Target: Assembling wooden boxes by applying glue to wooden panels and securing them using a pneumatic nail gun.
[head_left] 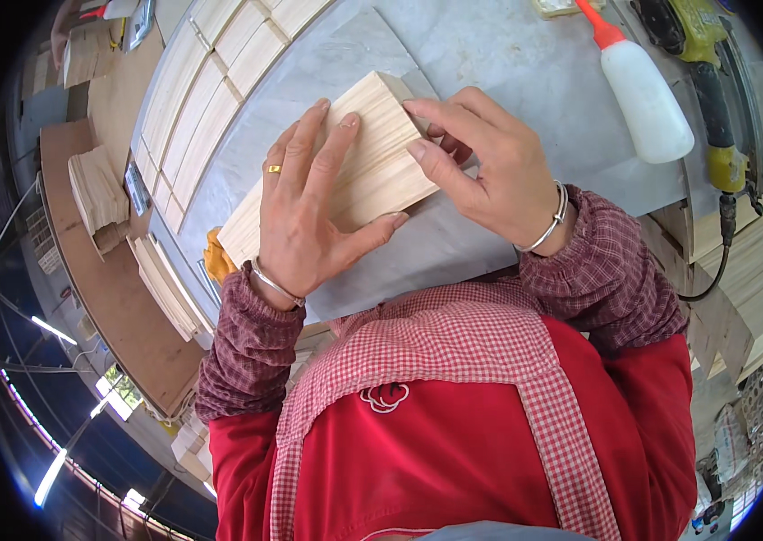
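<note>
A pale, box-shaped wooden piece (380,167) lies at a slant on the grey worktop in front of me; whether it is hollow I cannot tell. My left hand (305,194) spans its top, with the fingers reaching to the far edge and the thumb along the near edge. At the right end of the piece, my right hand (494,162) has its thumb and index finger on the edge. The other right fingers curl beside that end, partly hidden. A grey flat sheet (359,45) extends under the wooden piece.
Rows of pale wooden pieces (219,81) lie at the far left. A white squeeze bottle with a red nozzle (643,104) and a yellow-and-black power tool (715,108) with a hose lie at the right. Stacked boards (97,189) rest on a brown surface further left.
</note>
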### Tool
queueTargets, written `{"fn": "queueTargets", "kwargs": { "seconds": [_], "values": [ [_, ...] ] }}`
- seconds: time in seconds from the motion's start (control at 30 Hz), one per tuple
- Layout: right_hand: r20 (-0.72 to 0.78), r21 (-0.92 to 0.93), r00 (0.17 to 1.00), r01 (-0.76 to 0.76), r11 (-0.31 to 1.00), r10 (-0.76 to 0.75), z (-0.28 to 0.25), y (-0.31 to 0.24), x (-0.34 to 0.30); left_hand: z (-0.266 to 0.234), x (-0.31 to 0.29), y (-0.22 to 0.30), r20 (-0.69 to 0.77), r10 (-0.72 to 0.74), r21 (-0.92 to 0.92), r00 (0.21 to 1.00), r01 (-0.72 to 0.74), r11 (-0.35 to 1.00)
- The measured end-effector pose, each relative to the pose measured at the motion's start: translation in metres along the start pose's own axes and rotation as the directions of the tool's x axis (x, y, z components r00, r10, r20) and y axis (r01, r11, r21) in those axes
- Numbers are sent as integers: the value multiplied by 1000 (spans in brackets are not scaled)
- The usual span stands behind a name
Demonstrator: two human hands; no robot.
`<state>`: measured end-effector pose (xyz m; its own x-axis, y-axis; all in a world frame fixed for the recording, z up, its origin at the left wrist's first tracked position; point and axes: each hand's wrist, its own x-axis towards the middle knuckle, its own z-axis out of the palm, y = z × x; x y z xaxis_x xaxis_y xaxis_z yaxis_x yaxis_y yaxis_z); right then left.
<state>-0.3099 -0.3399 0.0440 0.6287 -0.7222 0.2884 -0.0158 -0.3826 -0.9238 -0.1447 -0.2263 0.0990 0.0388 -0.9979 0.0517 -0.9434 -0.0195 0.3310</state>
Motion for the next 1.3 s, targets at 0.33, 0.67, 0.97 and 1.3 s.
{"fn": "queueTargets", "kwargs": {
  "seconds": [0.33, 0.67, 0.97, 1.3],
  "values": [
    [36, -111, 999, 37, 993, -33, -3, -1, -1, 4, 1, -1, -48, 15, -36, 999, -16, 999],
    [50, -82, 998, -18, 996, 22, -22, -14, -35, 13, -3, -8, -141, 7, -43, 990, -14, 999],
    [-35, -433, 984, 143, 890, -175, -2, -23, -47, 23, -8, -8, -238, 18, -57, 971, -32, 998],
    [14, -554, 985, 148, 819, -169, -77, -20, -17, 26, -9, -10, -259, 8, 2, 966, -8, 1000]
  ]
}}
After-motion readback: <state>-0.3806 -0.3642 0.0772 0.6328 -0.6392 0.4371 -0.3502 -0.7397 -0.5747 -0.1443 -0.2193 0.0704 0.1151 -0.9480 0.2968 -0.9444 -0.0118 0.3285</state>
